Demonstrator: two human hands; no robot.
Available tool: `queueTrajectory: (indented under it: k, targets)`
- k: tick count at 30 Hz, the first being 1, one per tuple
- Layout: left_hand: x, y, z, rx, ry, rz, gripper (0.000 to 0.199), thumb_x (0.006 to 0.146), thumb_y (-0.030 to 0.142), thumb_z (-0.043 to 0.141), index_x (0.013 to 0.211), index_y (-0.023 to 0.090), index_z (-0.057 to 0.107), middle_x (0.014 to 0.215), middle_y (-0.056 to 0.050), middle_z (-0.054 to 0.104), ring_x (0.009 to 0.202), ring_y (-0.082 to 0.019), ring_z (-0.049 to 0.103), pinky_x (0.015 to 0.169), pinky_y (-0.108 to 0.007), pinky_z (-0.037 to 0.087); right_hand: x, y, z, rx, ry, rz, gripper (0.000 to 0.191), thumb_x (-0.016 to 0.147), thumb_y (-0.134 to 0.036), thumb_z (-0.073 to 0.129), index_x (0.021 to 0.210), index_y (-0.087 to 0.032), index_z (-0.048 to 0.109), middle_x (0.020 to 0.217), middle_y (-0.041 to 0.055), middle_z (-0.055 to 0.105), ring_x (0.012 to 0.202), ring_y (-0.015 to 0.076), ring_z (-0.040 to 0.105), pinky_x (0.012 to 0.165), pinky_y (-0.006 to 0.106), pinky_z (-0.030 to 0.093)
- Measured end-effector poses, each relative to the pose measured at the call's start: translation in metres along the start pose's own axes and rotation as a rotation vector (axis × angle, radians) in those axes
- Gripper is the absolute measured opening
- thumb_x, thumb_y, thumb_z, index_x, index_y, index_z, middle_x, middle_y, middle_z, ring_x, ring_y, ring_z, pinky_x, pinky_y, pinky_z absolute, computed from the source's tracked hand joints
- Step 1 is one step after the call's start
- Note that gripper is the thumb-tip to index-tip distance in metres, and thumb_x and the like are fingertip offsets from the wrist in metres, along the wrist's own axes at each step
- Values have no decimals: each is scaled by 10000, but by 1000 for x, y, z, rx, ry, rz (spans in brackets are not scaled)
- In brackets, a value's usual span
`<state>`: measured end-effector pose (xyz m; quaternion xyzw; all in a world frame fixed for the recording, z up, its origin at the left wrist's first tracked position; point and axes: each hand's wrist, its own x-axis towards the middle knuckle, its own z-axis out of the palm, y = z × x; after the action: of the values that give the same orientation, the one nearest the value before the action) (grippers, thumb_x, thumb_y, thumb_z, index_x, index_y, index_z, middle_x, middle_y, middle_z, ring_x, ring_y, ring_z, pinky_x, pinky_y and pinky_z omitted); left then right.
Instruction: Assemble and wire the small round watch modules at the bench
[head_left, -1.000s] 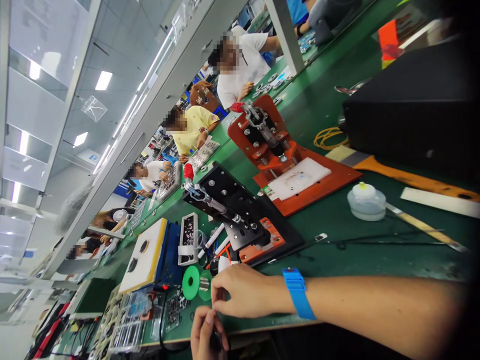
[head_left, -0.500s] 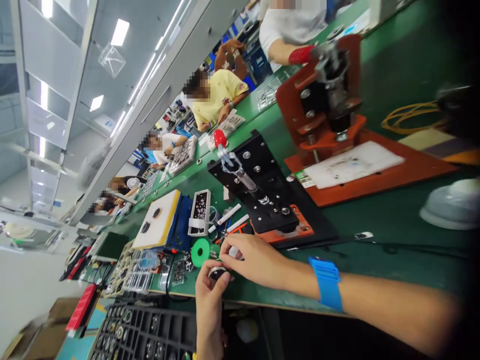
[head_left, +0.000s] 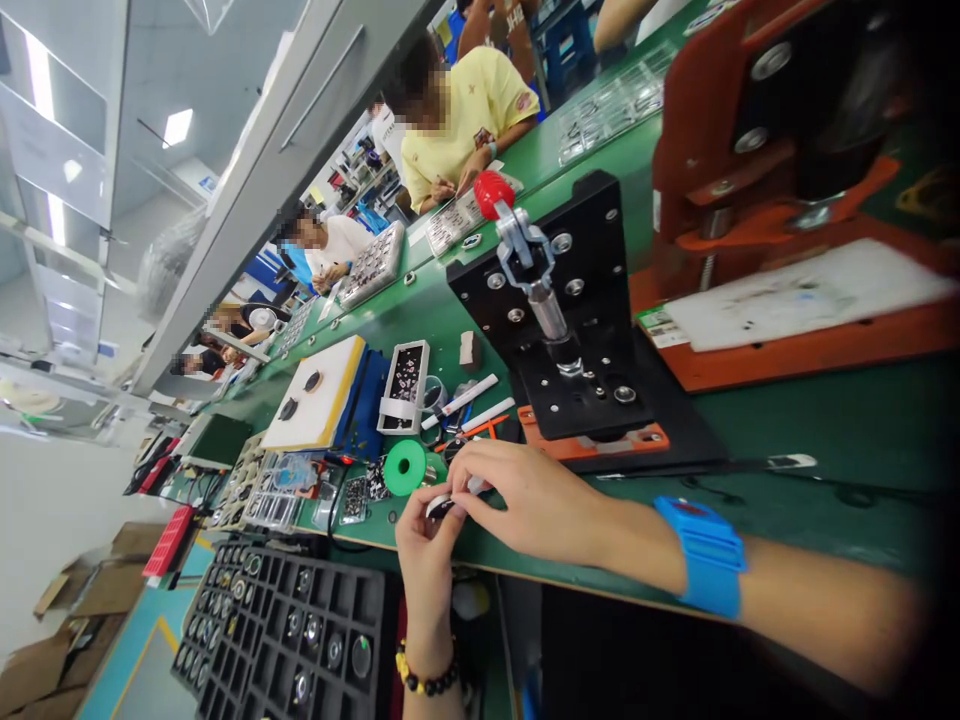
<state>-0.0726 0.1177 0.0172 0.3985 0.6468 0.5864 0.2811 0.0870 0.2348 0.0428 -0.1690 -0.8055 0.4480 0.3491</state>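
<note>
My left hand (head_left: 426, 535) pinches a small round black part with a pale rim (head_left: 439, 507) between thumb and fingers, just over the bench's front edge. A beaded bracelet (head_left: 427, 680) circles that wrist. Reaching in from the right, my right hand (head_left: 517, 495) has its fingertips closed together at the part's edge; what they grip is hidden. Something whitish shows under its curled fingers, too small to name. On the right wrist sits a blue strap (head_left: 701, 555). Right behind the hands stand a green-flanged spool (head_left: 403, 467) and a black toggle press with a red knob (head_left: 559, 300).
An orange press (head_left: 757, 200) with a white pad stands at the right. Left of the spool are a white box of small parts (head_left: 426, 385) and a foam-topped blue block (head_left: 330, 350). A black compartment tray (head_left: 255, 620) lies lower left. Co-workers sit across the green bench (head_left: 825, 420).
The view has moved closer and turned, so the presses look larger and farther right. Both hands stay together at the round part; the left wrist's bracelet now shows.
</note>
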Motion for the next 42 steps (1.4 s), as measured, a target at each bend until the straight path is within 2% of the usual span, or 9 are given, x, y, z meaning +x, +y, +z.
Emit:
queueTrajectory:
  k: [6,11,22,35,42]
  targets:
    - [-2,8,8,65,73,22,318,799,397,875,1016,180,793,961,-62,778,863,-193,705,792,-265,558,-1,-1,-5,-71,-80,-1,74,982,-140,569,958,-195,612,978,11,644,852,181,620,760,328,457]
    - [-3,9,11,97,125,27,331,786,418,878,1009,183,808,976,-73,789,882,-212,723,807,-288,583,-1,0,-8,-127,-131,-43,92,992,-125,529,963,-177,598,1011,40,646,912,210,630,775,342,469]
    - [-5,8,10,108,100,35,269,810,368,860,1016,200,819,996,-71,799,913,-221,737,832,-291,593,-1,2,-8,-156,-136,-59,82,994,-141,535,967,-169,607,1019,51,664,910,222,652,776,356,484]
    - [-4,10,12,145,118,40,290,800,391,860,1004,188,819,992,-81,797,924,-243,736,840,-317,589,-1,1,-9,-199,-139,-79,111,1002,-148,516,977,-157,625,1030,78,673,914,231,657,773,361,491]
    - [-4,10,12,148,87,16,305,797,395,863,1008,180,820,972,-83,796,914,-246,736,832,-322,590,2,0,-12,-265,-173,-45,114,1010,-172,543,978,-146,649,1034,76,684,945,245,664,768,364,473]
